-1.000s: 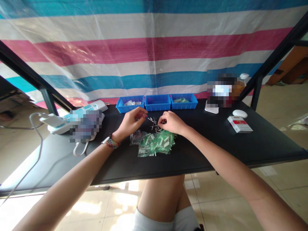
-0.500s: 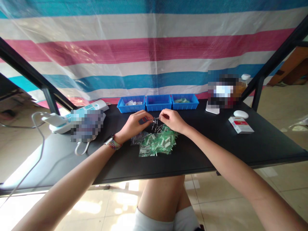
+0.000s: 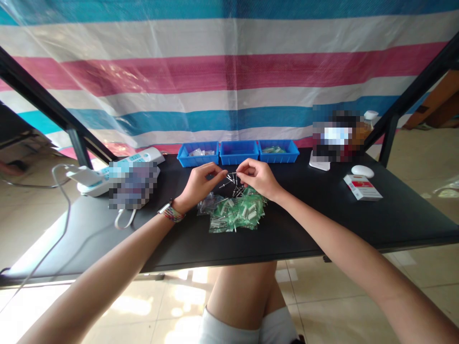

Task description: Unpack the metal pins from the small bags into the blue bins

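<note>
My left hand (image 3: 204, 184) and my right hand (image 3: 258, 177) face each other above the middle of the table, fingertips pinched and a small gap between them. A thin silver blind rivet (image 3: 232, 173) bridges that gap, an end at each hand. Just below the fingertips lie several loose rivets (image 3: 237, 192), crossing one another. Nearer me is a pile of green-tinted clear bags (image 3: 236, 215) with small silver-white pieces inside. A clear, greyish bag (image 3: 208, 204) sits at the pile's left edge, by my left wrist.
Behind my hands stand three blue bins: the left bin (image 3: 198, 160) holds small clear bags, the middle bin (image 3: 239, 158) shows a bare floor, the right bin (image 3: 278, 157) holds greenish bags. A power strip (image 3: 154, 155) lies left; a red-and-white box (image 3: 363, 188) and white oval case (image 3: 362, 171) lie right.
Both hands stay close together over the loose rivets, the right fingers slightly more bent. Loose rivets just under the fingertips have shifted. The whole view has moved slightly.
</note>
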Demonstrator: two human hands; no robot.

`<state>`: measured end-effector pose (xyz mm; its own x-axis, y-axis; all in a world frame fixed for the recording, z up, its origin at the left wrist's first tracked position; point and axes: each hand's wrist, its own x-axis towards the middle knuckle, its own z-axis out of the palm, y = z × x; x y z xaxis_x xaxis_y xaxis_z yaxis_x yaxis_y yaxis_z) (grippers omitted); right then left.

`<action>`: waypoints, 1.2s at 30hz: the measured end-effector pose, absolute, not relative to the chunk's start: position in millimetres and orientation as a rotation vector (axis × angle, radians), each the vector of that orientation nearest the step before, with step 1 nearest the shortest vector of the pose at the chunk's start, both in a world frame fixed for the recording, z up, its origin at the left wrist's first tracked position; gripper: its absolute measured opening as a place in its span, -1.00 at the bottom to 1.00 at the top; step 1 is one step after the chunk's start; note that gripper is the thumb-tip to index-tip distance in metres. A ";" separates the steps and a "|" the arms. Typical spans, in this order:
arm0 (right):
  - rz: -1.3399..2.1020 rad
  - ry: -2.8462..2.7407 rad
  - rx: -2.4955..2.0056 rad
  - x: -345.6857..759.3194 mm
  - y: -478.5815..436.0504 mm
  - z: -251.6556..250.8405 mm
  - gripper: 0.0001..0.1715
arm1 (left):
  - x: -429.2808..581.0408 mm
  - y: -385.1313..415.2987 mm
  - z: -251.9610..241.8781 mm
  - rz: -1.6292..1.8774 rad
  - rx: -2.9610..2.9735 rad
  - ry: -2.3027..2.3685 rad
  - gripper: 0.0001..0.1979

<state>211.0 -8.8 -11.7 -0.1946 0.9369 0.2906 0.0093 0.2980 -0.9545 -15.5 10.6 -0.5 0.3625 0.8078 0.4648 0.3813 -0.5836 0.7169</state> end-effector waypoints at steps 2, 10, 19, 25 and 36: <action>1.103 -1.514 -0.908 212.0 -9.8 -9.8 -0.64 | -14.3 8.3 2.1 1.134 2.148 0.995 -0.62; 1.098 -1.566 -0.956 213.4 -9.5 -10.2 -0.46 | -15.2 7.8 3.4 1.194 2.236 0.905 -0.76; 1.148 -1.422 -0.836 212.7 -7.7 -11.3 -0.59 | -16.0 9.1 2.3 1.166 2.303 0.929 -0.71; 1.112 -1.407 -0.863 211.8 -8.7 -13.5 -0.64 | -14.4 7.2 2.4 1.103 2.219 0.908 -0.67; 0.680 -1.362 -1.042 235.0 34.2 -11.2 -0.67 | -26.5 21.1 -8.2 0.826 2.417 1.049 -0.77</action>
<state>235.0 34.2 -11.2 0.1351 0.8848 0.4460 0.1752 0.4217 -0.8896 -26.5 21.1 -8.2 0.5489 0.7524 0.3641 0.5306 -0.6502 0.5438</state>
